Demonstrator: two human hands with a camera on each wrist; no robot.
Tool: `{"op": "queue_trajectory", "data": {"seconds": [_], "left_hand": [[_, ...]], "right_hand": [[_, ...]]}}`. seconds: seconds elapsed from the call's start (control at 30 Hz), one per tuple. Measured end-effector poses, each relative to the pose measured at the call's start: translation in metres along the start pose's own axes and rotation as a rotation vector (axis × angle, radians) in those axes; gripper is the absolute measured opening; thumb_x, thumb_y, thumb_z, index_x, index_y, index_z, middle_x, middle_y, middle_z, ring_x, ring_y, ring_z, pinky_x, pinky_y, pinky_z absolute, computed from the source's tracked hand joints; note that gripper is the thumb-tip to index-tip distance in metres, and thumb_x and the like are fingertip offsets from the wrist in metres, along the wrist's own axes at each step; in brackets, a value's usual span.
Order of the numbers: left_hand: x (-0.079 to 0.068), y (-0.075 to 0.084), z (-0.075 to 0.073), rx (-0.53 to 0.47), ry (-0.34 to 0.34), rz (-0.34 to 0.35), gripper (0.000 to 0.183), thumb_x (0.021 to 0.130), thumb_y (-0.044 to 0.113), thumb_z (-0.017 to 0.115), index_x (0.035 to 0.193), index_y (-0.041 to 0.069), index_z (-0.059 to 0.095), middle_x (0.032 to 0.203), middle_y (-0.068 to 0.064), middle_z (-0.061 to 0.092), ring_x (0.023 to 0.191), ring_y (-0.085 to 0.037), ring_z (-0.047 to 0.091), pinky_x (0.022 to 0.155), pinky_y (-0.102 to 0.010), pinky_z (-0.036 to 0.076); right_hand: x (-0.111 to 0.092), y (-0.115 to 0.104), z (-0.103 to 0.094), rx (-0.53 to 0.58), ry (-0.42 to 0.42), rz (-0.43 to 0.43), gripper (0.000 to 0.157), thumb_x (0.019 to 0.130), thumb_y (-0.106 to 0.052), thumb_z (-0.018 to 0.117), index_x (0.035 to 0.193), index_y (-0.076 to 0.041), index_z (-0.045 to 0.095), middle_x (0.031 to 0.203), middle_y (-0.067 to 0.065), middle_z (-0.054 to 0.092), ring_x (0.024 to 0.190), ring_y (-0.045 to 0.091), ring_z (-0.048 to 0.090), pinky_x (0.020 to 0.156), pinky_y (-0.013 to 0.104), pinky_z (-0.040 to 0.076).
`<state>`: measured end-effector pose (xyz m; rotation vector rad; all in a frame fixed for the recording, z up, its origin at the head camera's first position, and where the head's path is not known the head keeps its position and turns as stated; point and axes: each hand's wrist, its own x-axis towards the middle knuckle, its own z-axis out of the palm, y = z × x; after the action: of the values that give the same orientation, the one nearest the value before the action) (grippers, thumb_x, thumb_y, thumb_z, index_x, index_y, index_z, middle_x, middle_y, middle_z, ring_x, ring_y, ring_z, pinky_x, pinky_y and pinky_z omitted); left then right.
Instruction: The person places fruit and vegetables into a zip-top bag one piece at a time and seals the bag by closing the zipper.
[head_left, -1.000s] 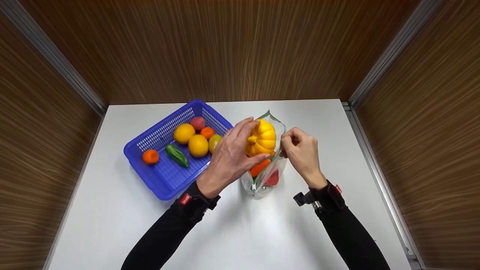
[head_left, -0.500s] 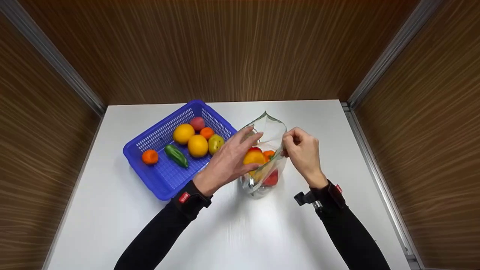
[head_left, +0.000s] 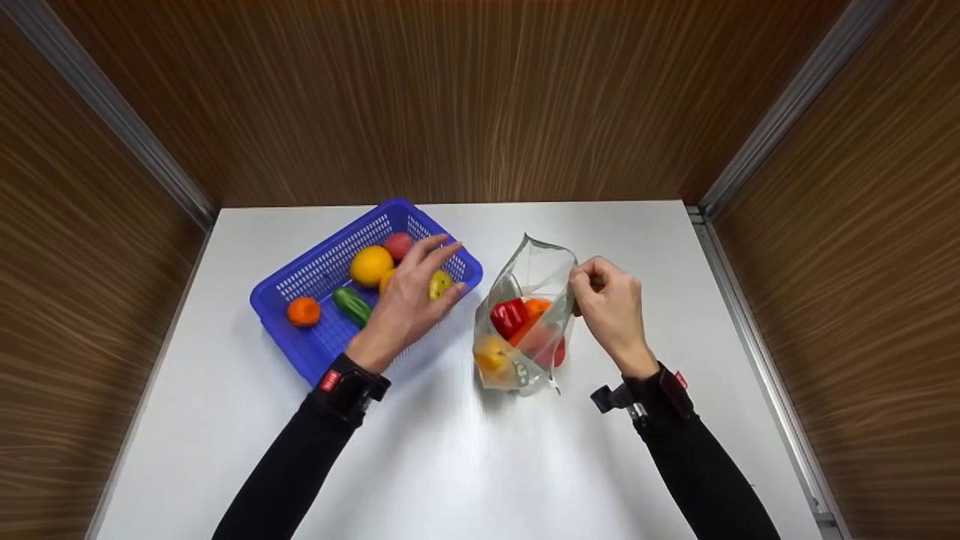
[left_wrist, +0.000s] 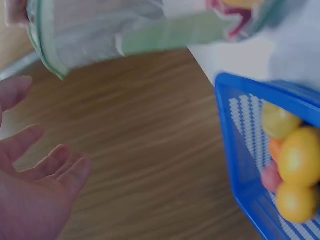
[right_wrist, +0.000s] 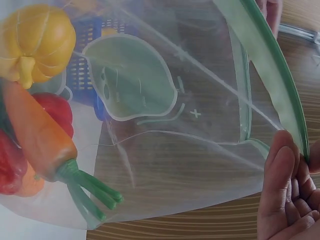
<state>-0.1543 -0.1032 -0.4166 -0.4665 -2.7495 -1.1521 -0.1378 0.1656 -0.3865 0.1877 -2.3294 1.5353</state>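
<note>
My right hand (head_left: pixel 611 311) pinches the green-trimmed rim of a see-through produce bag (head_left: pixel 536 379), its mouth held apart. Through the bag's side show a yellow pumpkin (right_wrist: pixel 37 45), a carrot (right_wrist: pixel 40 132) with green stalks and a red bell pepper (head_left: pixel 508 316). My left hand (head_left: pixel 405 300), empty, hovers over the right part of a blue basket (head_left: pixel 322 345), fingers spread and loosely bent. Between its thumb and fingers a yellow-green pear (head_left: pixel 440 285) shows in the head view. In the left wrist view the left hand's fingers (left_wrist: pixel 75 175) hold nothing.
Beside the pear, the basket contains a large yellow fruit (head_left: pixel 371 265), a pink fruit (head_left: pixel 398 245), a green cucumber-like vegetable (head_left: pixel 351 304) and a tangerine (head_left: pixel 303 311). Wood-grain panels (head_left: pixel 480 105) wall the white table (head_left: pixel 480 465) at the back and sides.
My left hand lowered the pumpkin into the bag, let go, and moved left over the basket. The bag has tilted, its mouth showing more widely. My right hand has barely moved.
</note>
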Motion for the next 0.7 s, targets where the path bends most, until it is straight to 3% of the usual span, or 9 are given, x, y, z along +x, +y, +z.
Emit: {"op": "queue_trajectory", "data": {"seconds": [0.27,0.47,0.7], "left_hand": [[0.001,-0.062,-0.017,0.030,0.024,-0.168,0.055,0.097,0.016,0.068,0.150,0.006,0.053,0.154,-0.019,0.044,0.142,-0.037,0.043,0.120,-0.051,0.033],[-0.004,-0.088,-0.019,0.018,0.003,-0.221,0.056,0.097,0.015,0.069,0.149,0.001,0.052,0.152,-0.021,0.045,0.139,-0.039,0.045,0.119,-0.051,0.033],[-0.004,-0.120,-0.023,0.048,0.042,-0.270,0.050,0.099,0.016,0.068,0.143,-0.001,0.056,0.147,-0.022,0.049,0.136,-0.040,0.048,0.118,-0.052,0.034]], "right_hand": [[0.005,0.039,0.004,-0.019,-0.017,0.007,0.019,0.095,-0.001,0.063,0.077,-0.002,0.065,0.062,0.003,0.062,0.047,0.006,0.056,0.046,0.019,0.049],[0.003,0.037,0.005,-0.010,-0.002,0.007,0.018,0.094,-0.001,0.065,0.076,-0.002,0.066,0.061,0.003,0.061,0.045,0.004,0.053,0.045,0.016,0.046],[0.002,0.037,0.007,-0.003,-0.019,0.005,0.019,0.095,-0.001,0.063,0.076,-0.002,0.065,0.062,0.002,0.062,0.047,0.006,0.056,0.046,0.019,0.050]]}}
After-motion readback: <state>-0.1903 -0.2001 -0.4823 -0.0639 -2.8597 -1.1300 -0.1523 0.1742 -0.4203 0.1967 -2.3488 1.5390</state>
